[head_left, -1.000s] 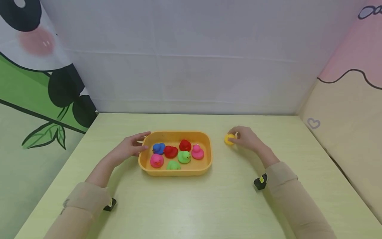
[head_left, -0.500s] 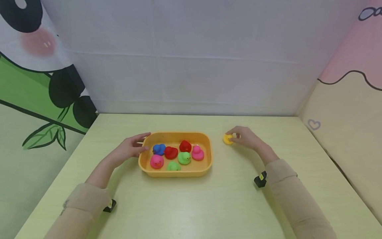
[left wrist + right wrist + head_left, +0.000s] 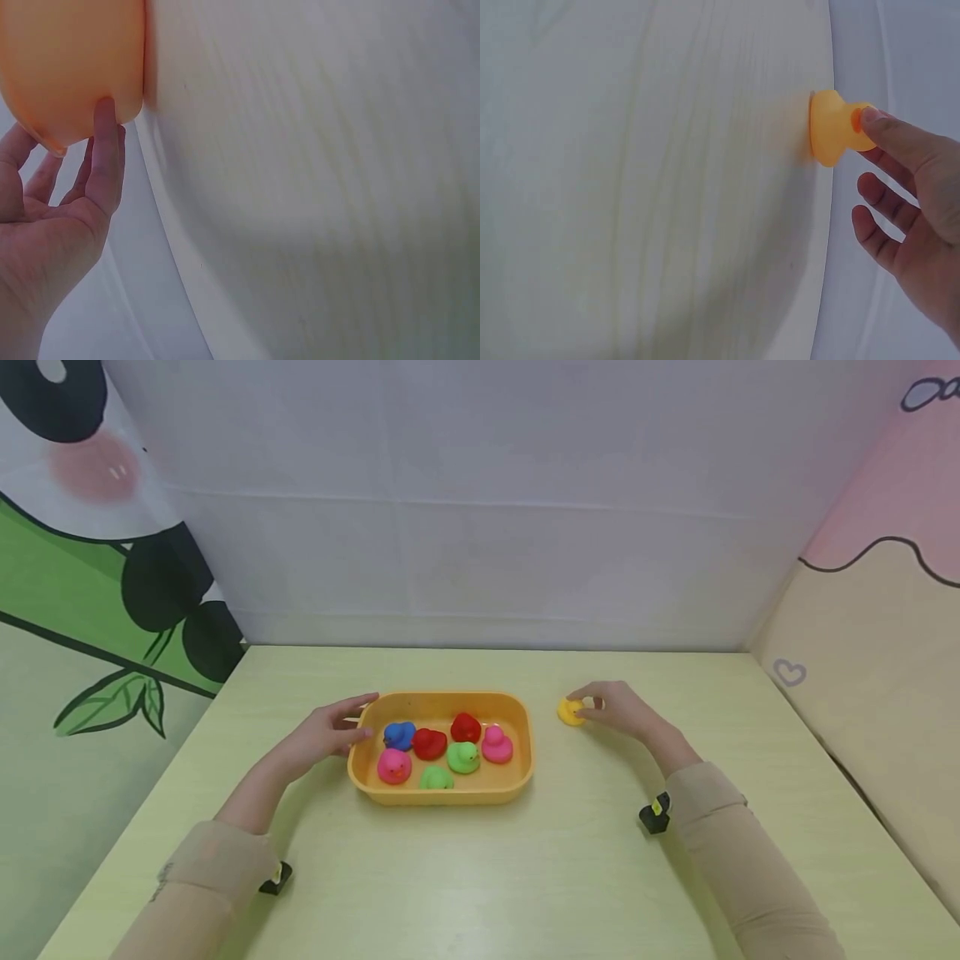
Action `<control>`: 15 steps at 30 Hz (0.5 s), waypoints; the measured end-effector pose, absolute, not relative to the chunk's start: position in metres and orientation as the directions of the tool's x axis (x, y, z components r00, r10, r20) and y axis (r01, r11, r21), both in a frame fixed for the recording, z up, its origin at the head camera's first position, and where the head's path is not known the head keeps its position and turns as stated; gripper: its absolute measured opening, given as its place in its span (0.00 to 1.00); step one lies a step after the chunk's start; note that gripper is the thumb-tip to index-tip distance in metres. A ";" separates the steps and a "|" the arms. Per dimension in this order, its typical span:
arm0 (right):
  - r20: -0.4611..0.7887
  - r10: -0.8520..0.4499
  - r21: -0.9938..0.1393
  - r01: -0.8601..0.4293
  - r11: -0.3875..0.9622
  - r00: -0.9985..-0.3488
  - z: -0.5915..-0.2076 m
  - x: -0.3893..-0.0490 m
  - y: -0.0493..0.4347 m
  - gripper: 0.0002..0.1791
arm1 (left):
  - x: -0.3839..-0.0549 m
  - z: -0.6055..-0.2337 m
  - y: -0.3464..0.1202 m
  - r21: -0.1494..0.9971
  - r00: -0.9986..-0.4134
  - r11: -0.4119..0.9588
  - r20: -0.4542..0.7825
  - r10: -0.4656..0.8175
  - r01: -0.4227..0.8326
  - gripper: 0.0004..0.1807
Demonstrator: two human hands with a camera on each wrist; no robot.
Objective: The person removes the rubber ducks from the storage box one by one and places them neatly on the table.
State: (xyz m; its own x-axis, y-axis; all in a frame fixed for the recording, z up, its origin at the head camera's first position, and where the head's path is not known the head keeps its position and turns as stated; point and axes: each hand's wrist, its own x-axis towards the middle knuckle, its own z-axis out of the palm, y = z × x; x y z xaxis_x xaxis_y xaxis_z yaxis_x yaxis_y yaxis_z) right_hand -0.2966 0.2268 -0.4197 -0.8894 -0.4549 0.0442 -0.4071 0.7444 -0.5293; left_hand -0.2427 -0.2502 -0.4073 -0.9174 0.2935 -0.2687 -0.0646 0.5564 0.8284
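We see the right hand [image 3: 615, 706] pinch a yellow duck [image 3: 567, 713] by its head. The left hand [image 3: 328, 728], with fingers loosely spread, touches the tray [image 3: 438, 796] beside it.

Eight toy ducks [image 3: 568, 712], one tray [image 3: 442, 797], one table [image 3: 480, 877], two wrist cameras [image 3: 656, 814].

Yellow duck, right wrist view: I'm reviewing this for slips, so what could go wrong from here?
The right grip pinches the yellow duck only by its head, so it might twist or slip loose.
The left grip touches the end of the tray; a shove there could slide it.
Seven ducks sit close together in the tray, so another one set among them may knock one over.
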 end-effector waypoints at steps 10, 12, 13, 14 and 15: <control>0.020 -0.416 -0.541 -0.360 0.760 -0.909 -0.414 -0.292 0.223 0.23 | -0.239 -0.403 -0.248 0.822 -0.919 0.566 -0.273 0.286 -0.068 0.37; 0.038 -0.417 -0.544 -0.368 0.754 -0.908 -0.411 -0.290 0.222 0.23 | -0.239 -0.403 -0.248 0.821 -0.919 0.566 -0.274 0.285 -0.069 0.37; 0.049 -0.418 -0.546 -0.375 0.749 -0.907 -0.410 -0.289 0.222 0.23 | -0.239 -0.403 -0.248 0.822 -0.918 0.566 -0.274 0.286 -0.069 0.37; 0.060 -0.422 -0.545 -0.384 0.745 -0.905 -0.408 -0.288 0.221 0.23 | -0.239 -0.403 -0.248 0.822 -0.918 0.565 -0.275 0.287 -0.070 0.37; 0.069 -0.424 -0.547 -0.390 0.740 -0.903 -0.406 -0.286 0.220 0.22 | -0.240 -0.403 -0.248 0.823 -0.917 0.563 -0.275 0.288 -0.070 0.37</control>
